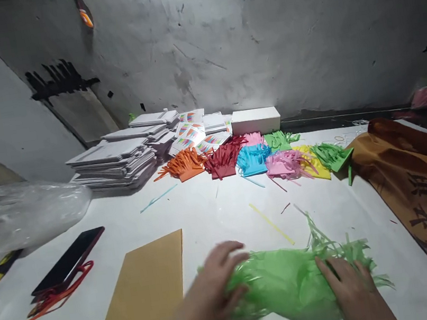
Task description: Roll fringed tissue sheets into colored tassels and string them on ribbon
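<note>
Two hands hold a green bundle (288, 282) of fringe-cut paper near the near edge of the tabletop (212, 208). Its long axis runs left to right, with one hand on each end, so neither is nearer. The left hand (219, 279) cups the left end with fingers spread, not clenched. The right hand (346, 279) lies flat and open on the right end, where the fringe splays out.

A brown sheet (145, 293) lies just left of the bundle, and a phone (68, 259) farther left. A yellow strip (271, 223) lies behind the bundle. Toward the far edge are coloured bundles (251, 159), a shut white box (255, 120) whose contents are hidden, and booklet stacks (113, 161). A plastic bag (21, 213) sits at the left edge, its contents unclear. An orange cloth (412, 178) covers the right edge.
</note>
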The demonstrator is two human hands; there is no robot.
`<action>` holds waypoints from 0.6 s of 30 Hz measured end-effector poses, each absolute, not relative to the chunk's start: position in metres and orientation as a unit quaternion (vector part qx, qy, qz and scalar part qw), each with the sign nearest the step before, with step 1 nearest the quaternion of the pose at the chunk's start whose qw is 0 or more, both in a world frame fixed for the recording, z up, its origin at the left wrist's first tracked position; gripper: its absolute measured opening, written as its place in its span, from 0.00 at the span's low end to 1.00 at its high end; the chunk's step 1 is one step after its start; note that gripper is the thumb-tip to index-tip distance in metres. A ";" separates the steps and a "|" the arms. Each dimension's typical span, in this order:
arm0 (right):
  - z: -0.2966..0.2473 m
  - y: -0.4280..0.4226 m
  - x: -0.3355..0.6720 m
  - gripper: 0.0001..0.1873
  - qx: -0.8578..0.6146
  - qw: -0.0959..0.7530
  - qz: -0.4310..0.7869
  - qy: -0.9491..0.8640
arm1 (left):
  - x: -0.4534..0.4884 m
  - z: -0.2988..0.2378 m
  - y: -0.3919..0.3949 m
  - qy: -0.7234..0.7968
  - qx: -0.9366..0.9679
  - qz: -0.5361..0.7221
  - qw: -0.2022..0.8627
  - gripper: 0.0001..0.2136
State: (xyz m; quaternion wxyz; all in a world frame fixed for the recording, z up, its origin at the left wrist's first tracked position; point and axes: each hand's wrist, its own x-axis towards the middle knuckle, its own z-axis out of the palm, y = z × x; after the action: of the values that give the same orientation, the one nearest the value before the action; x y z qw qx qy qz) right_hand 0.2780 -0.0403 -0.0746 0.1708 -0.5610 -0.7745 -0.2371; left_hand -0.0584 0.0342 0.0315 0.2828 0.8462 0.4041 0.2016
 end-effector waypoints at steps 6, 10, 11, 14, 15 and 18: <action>-0.073 -0.039 0.295 0.40 -0.595 0.177 -0.178 -0.764 | 0.004 -0.039 0.011 0.253 0.916 0.102 0.293 0.36; -0.065 -0.040 0.335 0.34 -0.624 0.154 -0.247 -0.726 | 0.001 -0.057 0.010 0.257 0.913 0.114 0.294 0.33; -0.062 -0.042 0.344 0.33 -0.628 0.148 -0.253 -0.721 | -0.001 -0.057 0.010 0.256 0.914 0.112 0.292 0.33; -0.050 -0.051 0.362 0.31 -0.628 0.135 -0.243 -0.727 | -0.002 -0.054 0.010 0.253 0.917 0.106 0.288 0.32; -0.047 -0.055 0.365 0.30 -0.627 0.129 -0.242 -0.730 | -0.001 -0.054 0.010 0.251 0.918 0.111 0.287 0.31; -0.044 -0.068 0.378 0.24 -0.642 0.107 -0.260 -0.713 | -0.002 -0.053 0.012 0.247 0.920 0.134 0.272 0.30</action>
State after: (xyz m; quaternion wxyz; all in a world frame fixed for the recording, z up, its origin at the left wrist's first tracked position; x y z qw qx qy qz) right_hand 0.3776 -0.0676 -0.0438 0.1074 -0.6422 -0.7130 -0.2602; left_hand -0.0016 0.0115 -0.0526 0.2721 0.9203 0.2469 0.1342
